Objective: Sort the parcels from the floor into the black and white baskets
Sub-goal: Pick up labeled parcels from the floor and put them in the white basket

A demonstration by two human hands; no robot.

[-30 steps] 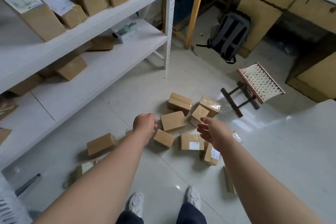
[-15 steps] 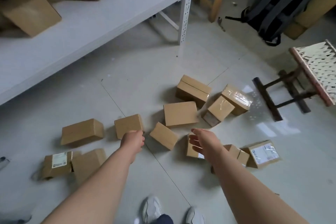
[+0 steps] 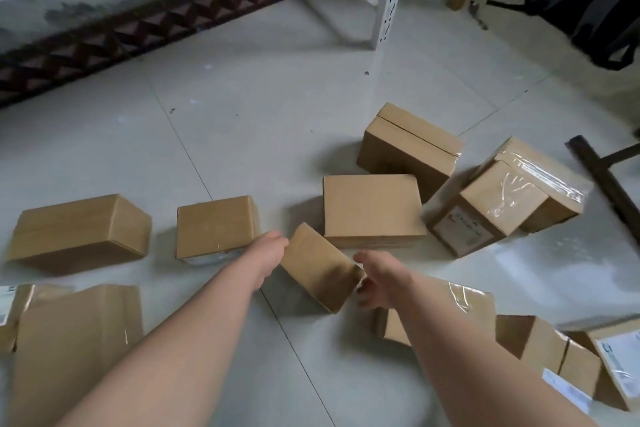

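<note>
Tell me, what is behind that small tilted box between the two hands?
A larger plain cardboard box lies flat on the floor right behind the small box. The small box's far corner covers part of its near edge, so whether they touch is hidden.

The pale tiled floor (image 3: 242, 114) bears scattered cardboard parcels (image 3: 372, 208) and a black backpack (image 3: 595, 0).

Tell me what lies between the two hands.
One small parcel, skewed to its neighbours, lies on the floor between the left hand and the right hand, with a hand at each end. The head view shows it.
</note>
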